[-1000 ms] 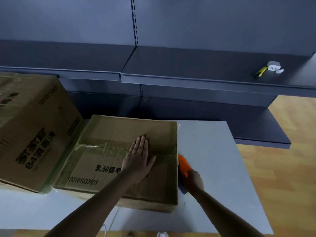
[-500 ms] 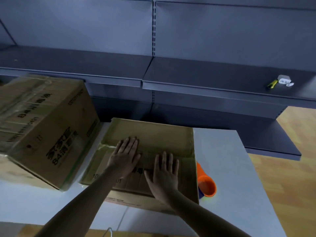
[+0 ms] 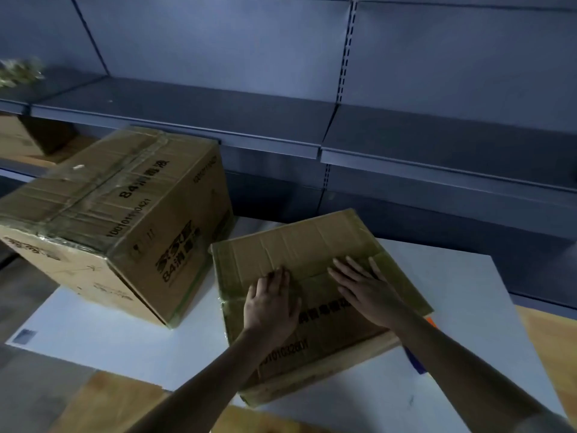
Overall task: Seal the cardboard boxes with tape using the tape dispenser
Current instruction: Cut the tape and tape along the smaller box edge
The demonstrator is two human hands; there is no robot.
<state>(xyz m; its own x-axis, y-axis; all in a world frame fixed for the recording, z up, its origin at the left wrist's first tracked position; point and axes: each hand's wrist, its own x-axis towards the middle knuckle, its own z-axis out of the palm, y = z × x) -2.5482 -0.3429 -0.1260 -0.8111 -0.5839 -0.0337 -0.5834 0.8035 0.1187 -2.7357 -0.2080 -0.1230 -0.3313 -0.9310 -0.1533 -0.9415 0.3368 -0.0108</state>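
A low flat cardboard box (image 3: 299,245) with black print lies on the white table (image 3: 462,295). Both my hands lie on its closed top flaps. My left hand (image 3: 270,303) rests near the left side of the seam, fingers slightly bent. My right hand (image 3: 365,290) presses flat on the right half, fingers spread. The orange and blue tape dispenser (image 3: 416,359) lies on the table behind the box's right edge; only a sliver of it shows past my right forearm.
A taller printed cardboard box (image 3: 118,214), its top covered in tape, stands on the table just left of the flat box. Dark grey shelves (image 3: 218,120) run behind the table. Another carton (image 3: 18,142) sits on a low shelf at far left. Wooden floor lies to the right.
My right hand let go of the tape dispenser and came onto the box top beside my left hand. The flat box has turned on the table and my view swung left.
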